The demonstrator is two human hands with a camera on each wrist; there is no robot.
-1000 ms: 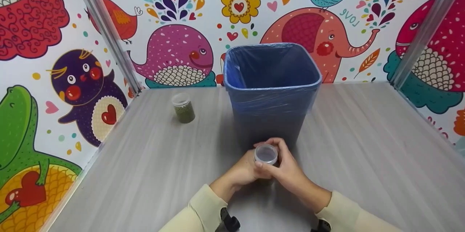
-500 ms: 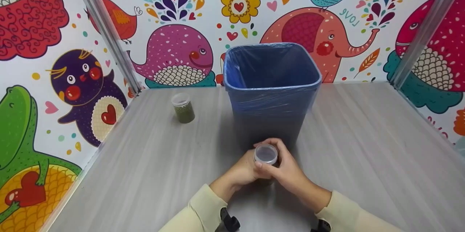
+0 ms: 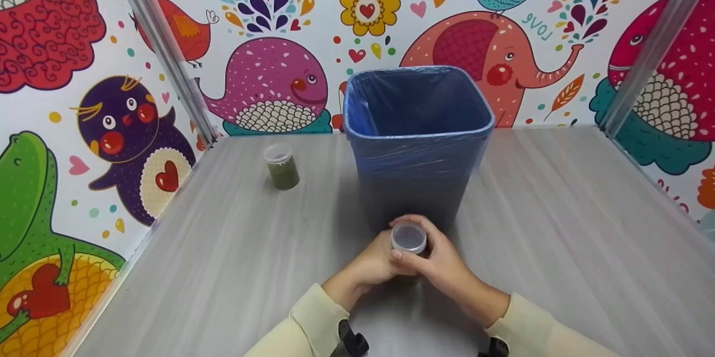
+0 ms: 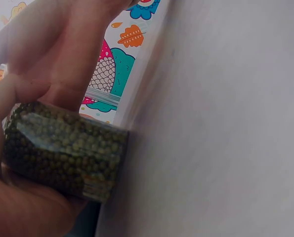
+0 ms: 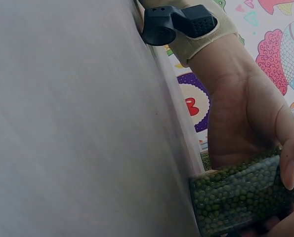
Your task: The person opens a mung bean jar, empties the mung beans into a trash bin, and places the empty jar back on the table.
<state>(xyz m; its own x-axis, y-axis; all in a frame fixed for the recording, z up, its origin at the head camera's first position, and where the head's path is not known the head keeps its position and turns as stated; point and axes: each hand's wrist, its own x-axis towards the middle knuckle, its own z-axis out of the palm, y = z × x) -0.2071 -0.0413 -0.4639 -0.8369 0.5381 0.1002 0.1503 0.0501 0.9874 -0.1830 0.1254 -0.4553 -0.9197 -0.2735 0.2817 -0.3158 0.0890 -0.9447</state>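
Both hands hold a clear jar of small green beans (image 4: 63,153) upright on the table, close in front of the bin. In the head view only the jar's clear round top (image 3: 409,236) shows well; most of its body is covered by the hands. My left hand (image 3: 375,261) is wrapped around the jar's side. With thumb and fingers curled, my right hand (image 3: 444,262) grips around the upper rim. The right wrist view shows the beans (image 5: 240,192) filling the jar's lower part, with a thumb against its side.
A blue-grey bin (image 3: 413,178) lined with a clear plastic bag stands just beyond the hands. A second jar of green beans (image 3: 284,170) stands to the left on the grey table (image 3: 234,267). Cartoon-printed walls (image 3: 268,83) enclose the left, back and right.
The fingers of my right hand have shifted slightly around the jar's rim. The held jar, my left hand, the bin and the second jar stay in place.
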